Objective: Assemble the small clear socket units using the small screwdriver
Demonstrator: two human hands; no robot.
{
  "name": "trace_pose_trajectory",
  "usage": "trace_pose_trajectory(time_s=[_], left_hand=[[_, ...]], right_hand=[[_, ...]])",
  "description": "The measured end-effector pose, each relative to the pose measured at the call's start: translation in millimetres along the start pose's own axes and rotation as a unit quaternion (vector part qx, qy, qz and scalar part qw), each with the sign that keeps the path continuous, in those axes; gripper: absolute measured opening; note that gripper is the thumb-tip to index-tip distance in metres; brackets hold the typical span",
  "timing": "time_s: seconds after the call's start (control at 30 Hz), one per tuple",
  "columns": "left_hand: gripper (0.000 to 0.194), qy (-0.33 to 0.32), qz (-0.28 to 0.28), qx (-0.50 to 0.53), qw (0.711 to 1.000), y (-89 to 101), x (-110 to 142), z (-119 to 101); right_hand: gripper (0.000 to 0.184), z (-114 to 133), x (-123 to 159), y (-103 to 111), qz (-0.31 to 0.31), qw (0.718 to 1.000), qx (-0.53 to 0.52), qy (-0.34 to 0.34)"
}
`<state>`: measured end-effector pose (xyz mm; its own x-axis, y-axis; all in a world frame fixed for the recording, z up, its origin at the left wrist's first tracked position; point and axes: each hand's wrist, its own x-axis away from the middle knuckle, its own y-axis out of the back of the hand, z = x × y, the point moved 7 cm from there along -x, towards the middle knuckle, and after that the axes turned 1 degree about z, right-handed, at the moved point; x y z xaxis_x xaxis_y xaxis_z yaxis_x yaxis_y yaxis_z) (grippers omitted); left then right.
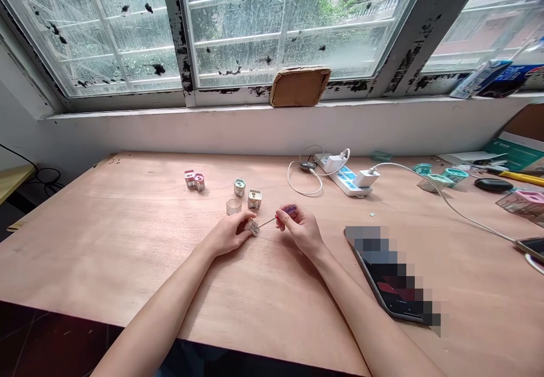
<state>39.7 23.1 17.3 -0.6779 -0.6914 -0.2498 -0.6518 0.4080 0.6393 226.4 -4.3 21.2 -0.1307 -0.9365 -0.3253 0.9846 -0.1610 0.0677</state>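
Observation:
On the wooden table (pixel 127 241), my left hand (pixel 227 234) is closed around a small clear and whitish boxy piece (pixel 253 228). My right hand (pixel 300 227) grips a screwdriver (pixel 289 210) by its purple handle. The thin metal shaft slants down to the left, and its tip meets the small piece; whether it sits in a screw is too small to tell. Just beyond my left hand are a clear hexagonal cup (pixel 233 207), a green-rimmed hexagonal piece (pixel 239 187) and a cream-topped square piece (pixel 255 198).
Two joined pink pieces (pixel 194 180) stand farther left. A power strip (pixel 346 177) with chargers and white cables lies at the back right. A dark tablet (pixel 386 278), partly blurred out, is right of my right forearm. Green pieces (pixel 437 181) and a black mouse (pixel 493 185) lie far right.

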Motion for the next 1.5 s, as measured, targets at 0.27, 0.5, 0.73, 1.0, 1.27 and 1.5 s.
trace_pose_trajectory(time_s=[0.27,0.5,0.73,1.0,1.27,1.5], left_hand=[[0.038,0.000,-0.001,-0.007,1.000,0.4,-0.1,-0.6],[0.036,-0.006,0.005,-0.036,0.999,-0.8,-0.4,-2.0],[0.037,-0.046,0.004,-0.078,0.996,-4.4,-2.4,-6.4],[0.033,-0.070,0.000,-0.090,0.993,-4.8,0.9,-13.8],[0.029,-0.060,0.002,-0.091,0.994,-5.1,1.5,-17.8],[0.026,-0.048,0.008,-0.093,0.994,-5.2,0.4,-19.0]], right_hand=[[0.038,8.5,3.1,-2.6,0.024,0.999,0.039,0.025],[0.036,28.9,6.0,-5.9,0.011,0.977,0.197,0.085],[0.029,32.9,6.8,-0.5,-0.004,0.977,0.199,0.077],[0.013,41.5,8.2,-2.4,0.107,0.951,0.277,0.085],[0.030,54.5,6.8,6.1,0.077,0.915,0.388,0.072],[0.021,57.4,8.2,3.4,0.107,0.916,0.375,0.091]])
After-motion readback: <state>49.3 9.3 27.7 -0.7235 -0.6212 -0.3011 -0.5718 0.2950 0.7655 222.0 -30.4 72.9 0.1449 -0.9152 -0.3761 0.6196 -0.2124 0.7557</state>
